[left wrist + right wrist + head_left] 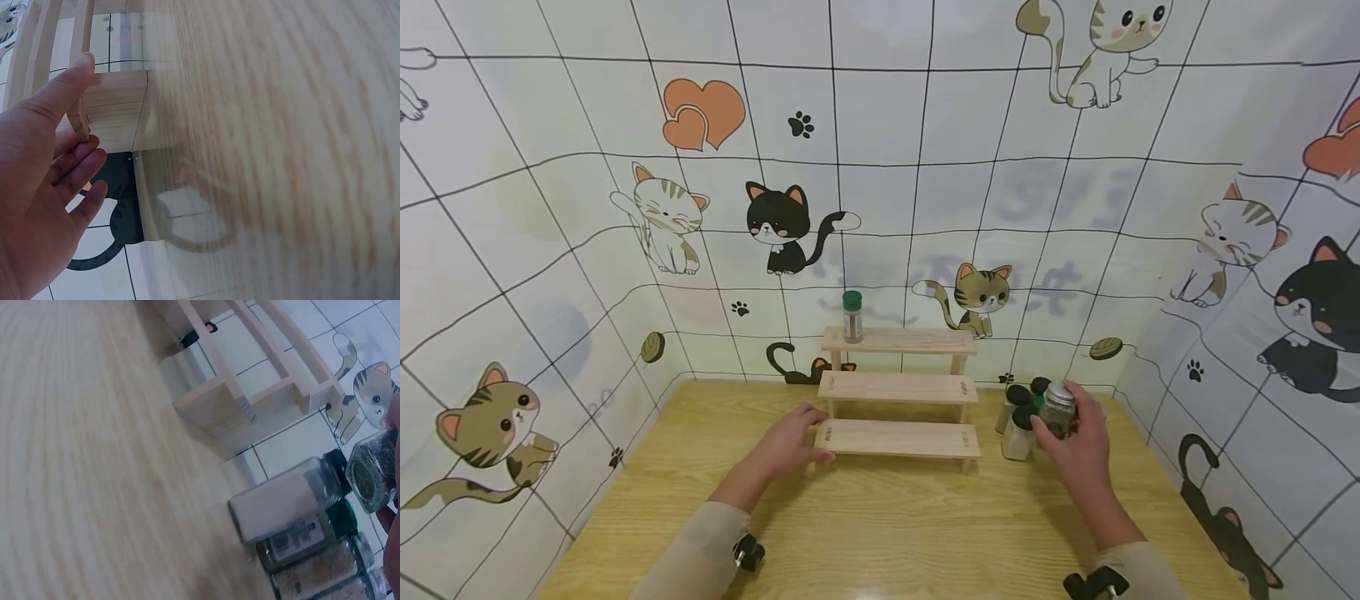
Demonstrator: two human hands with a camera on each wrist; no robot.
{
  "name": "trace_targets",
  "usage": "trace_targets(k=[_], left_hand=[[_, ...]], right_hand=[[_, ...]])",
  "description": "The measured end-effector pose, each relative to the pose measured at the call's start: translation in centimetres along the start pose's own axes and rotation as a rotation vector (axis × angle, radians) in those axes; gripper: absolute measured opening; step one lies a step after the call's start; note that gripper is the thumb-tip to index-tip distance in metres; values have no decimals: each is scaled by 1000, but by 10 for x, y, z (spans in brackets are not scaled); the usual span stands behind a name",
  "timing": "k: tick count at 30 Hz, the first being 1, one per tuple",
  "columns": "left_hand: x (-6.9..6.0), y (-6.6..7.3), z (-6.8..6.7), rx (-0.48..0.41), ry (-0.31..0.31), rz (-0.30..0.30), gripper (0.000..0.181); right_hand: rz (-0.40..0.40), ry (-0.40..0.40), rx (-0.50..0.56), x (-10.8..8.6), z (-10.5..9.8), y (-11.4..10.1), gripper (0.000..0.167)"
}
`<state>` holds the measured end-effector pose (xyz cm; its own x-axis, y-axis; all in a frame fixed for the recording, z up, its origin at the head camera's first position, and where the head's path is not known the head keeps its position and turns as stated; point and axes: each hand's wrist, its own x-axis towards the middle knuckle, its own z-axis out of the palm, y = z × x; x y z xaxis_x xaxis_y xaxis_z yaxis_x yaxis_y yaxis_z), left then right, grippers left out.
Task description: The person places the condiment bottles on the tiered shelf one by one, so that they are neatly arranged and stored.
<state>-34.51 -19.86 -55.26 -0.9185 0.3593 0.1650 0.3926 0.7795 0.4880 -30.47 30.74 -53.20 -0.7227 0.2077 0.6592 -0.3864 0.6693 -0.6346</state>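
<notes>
Narrow gap between rack [897, 387] and jars [1018, 439]

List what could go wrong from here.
The right hand holds the silver-lidded jar close to the clustered jars, so it might knock one over. The left hand grips the wooden rack by its lowest shelf; a tug there could shift the rack and topple the green-capped bottle standing on the top shelf.

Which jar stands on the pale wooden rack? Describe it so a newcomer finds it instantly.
Find the pale wooden three-tier rack, then its top step. At that step's left end stands a clear cylindrical jar with a green lid. It alone is on the rack; the other jars are off right.
</notes>
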Motion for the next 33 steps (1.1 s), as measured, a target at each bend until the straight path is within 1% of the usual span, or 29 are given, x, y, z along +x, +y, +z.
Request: trace_targets(k=[3,6,10,14,19,28,33], left_hand=[[0,0,-1,3,5,-3,74],[-1,1,-2,9,5,-5,74],[-3,2,-4,16,6,6,74],[-4,4,-5,10,11,20,73],[-4,5,-5,16,14,18,73],[-4,7,-5,8,13,20,73],[-4,9,-6,11,9,26,74]], right_hand=[[-1,-26,30,7,4,-11,84],[17,-61,54,15,10,-22,83],[-3,-83,60,26,18,-36,81],[-26,-111,84,36,27,-45,81],[-36,-156,127,46,38,-57,81],[-33,-203,185,59,63,-73,78],[-31,-230,220,69,77,-86,78]])
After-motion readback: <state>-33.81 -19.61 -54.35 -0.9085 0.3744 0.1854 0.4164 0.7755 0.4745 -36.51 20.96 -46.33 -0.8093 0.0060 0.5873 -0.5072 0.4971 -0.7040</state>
